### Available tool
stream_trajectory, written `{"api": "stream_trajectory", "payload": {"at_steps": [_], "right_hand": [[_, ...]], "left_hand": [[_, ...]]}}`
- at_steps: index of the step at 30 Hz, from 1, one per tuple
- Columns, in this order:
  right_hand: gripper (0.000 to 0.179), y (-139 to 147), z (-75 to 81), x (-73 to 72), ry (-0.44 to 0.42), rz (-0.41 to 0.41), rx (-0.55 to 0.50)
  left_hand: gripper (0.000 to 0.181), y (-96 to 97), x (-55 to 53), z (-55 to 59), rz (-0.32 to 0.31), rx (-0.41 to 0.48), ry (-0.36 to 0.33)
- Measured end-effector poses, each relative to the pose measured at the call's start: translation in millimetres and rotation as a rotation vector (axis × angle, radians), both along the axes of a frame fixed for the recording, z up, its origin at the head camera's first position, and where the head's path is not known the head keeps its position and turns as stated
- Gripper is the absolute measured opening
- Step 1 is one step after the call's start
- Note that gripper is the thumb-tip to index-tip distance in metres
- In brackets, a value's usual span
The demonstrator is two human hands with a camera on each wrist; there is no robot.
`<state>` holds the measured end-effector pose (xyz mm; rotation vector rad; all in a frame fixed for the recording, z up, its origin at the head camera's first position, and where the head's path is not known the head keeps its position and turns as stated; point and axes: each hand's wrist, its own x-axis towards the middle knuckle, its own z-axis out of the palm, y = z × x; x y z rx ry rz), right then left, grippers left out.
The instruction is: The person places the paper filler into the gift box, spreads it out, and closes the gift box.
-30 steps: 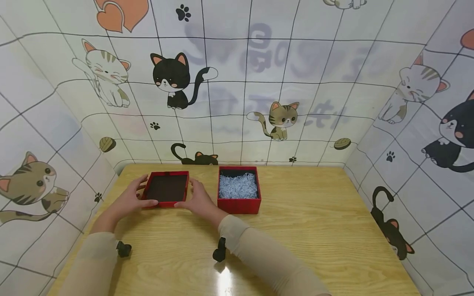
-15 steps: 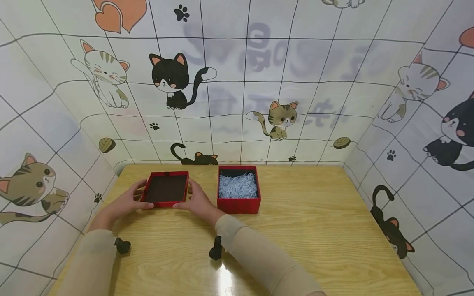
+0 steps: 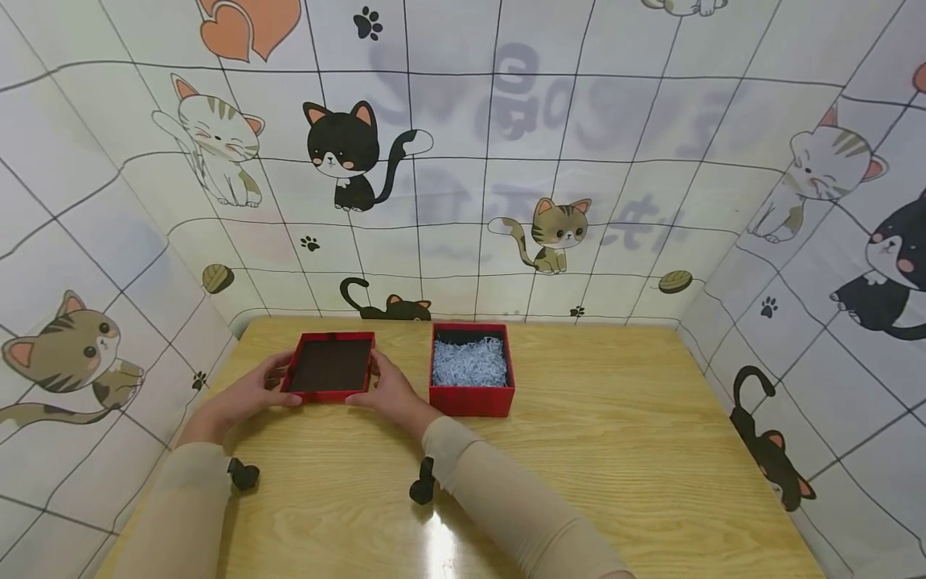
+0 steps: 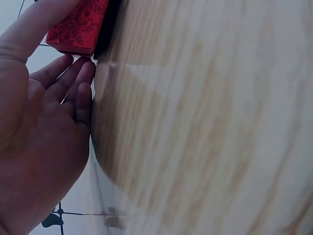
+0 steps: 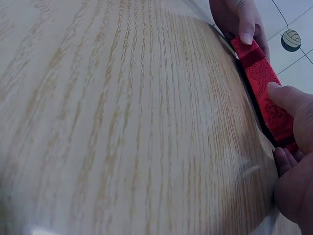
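Observation:
A shallow red box lid [image 3: 331,366] with a dark inside lies open side up at the table's back left. My left hand [image 3: 249,396] holds its left side, thumb at the front left corner and fingers along the side. On the other side my right hand [image 3: 394,396] grips it with thumb on the front wall. The right wrist view shows that wall's dark floral pattern [image 5: 266,85] between both thumbs. In the left wrist view only one end of the lid [image 4: 78,32] shows. Right of the lid stands a red box [image 3: 472,400] filled with pale blue shredded paper [image 3: 470,362].
The light wooden table [image 3: 600,450] ends at a white cloth wall [image 3: 463,185] printed with cats and grid lines, which also rises on both sides. The red box stands close to my right hand. Small black devices [image 3: 422,482] sit at both wrists.
My left thumb has slid slightly left along the lid's front, and my right fingers have settled lower on its right side. The lid and box stay in place; the head view shifts slightly.

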<state>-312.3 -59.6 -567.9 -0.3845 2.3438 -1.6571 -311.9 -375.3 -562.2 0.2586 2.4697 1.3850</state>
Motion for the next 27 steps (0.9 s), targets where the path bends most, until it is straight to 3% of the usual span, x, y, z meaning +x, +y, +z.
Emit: {"api": "stream_trajectory", "payload": {"at_steps": [6, 11, 18, 27], "right_hand": [[0.106, 3, -3.3, -2.1, 0.008, -0.020, -0.026], [0.103, 7, -0.9, 1.2, -0.024, -0.041, -0.125], [0.094, 9, 4.0, 4.2, -0.018, -0.066, -0.253], [0.085, 9, 17.9, 5.9, 0.045, -0.113, -0.236]], "left_hand": [[0.108, 6.1, 1.5, 3.1, -0.008, 0.029, 0.003], [0.104, 9.3, 2.1, 4.8, -0.015, 0.069, 0.001], [0.100, 11.3, 5.0, 11.5, 0.032, 0.068, 0.007], [0.094, 18.9, 13.0, 29.4, 0.084, 0.078, 0.082]]}}
